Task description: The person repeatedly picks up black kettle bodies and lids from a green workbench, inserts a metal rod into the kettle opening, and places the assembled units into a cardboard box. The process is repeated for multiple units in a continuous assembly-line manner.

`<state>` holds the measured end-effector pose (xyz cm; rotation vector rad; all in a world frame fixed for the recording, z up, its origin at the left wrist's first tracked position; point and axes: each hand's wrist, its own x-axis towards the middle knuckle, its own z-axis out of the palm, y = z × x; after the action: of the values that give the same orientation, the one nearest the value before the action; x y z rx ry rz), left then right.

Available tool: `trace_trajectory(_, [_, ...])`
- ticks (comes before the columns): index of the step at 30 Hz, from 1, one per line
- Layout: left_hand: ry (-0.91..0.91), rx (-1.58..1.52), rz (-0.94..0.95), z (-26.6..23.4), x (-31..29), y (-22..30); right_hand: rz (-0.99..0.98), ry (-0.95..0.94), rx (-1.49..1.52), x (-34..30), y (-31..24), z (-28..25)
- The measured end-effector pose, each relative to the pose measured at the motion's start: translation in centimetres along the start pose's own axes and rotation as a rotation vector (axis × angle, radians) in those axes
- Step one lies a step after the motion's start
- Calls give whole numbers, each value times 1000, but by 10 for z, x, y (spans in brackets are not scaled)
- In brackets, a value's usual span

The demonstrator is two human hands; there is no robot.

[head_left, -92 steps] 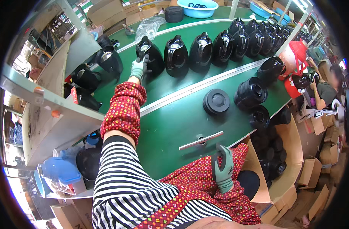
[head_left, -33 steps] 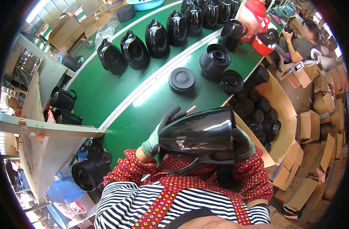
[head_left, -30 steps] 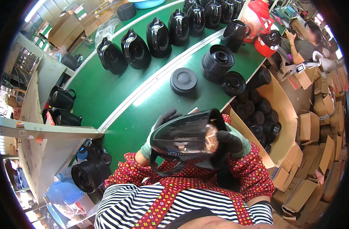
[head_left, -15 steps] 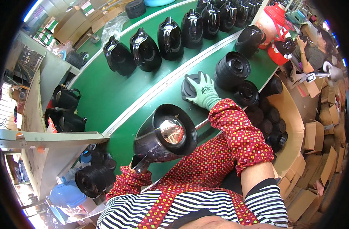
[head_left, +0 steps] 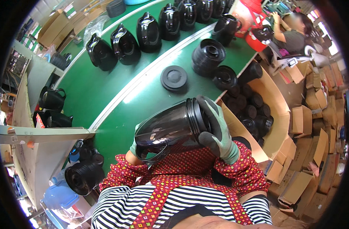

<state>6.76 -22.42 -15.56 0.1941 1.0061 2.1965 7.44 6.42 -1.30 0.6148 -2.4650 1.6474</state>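
A glossy black thermos jug (head_left: 163, 128) lies tilted on its side above the near edge of the green bench. My left hand (head_left: 133, 147), in a pale green glove, is closed on the jug's left end; most of its fingers are hidden behind the body. A black ribbed base cap (head_left: 193, 116) sits at the jug's right end. My right hand (head_left: 219, 133), gloved in green with dark fingertips, is wrapped round that cap. Beyond the jug, a short stack of flat black discs (head_left: 173, 77) rests on the bench.
Several black jugs (head_left: 149, 32) stand in a row beyond a white rail (head_left: 144, 74). Stacked ribbed caps (head_left: 208, 57) are right of the discs. A cardboard box (head_left: 279, 110) of black parts borders the bench. A person (head_left: 292, 34) sits at far right.
My right hand has left the flat discs and come back to the jug, gripping a cap at its end. The jug has turned onto its side; its shiny inner bottom no longer shows.
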Motion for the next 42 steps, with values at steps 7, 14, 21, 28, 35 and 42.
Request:
trace_trajectory(7, [-215,-109,-123,61,16,17,-109,95,11,-56,-17,-20])
trace_trajectory(14, [-445,-414,-313,124,38,21,-383,138,-138,-90,-25,-42])
trace_trajectory(21, [-139,330,-19,119,33,30,-271,131,62,-110,-33,-51])
trace_trajectory(28, [213,1087,642,122,26,42,238,214,651,-107,-49,-58])
trace_trajectory(35, [-101,1344,732,102,27,43,15,349,346,-125,-43,-52])
trace_trajectory(42, [-25,864,411,146,26,36,-165,336,140,-125,-50,-65])
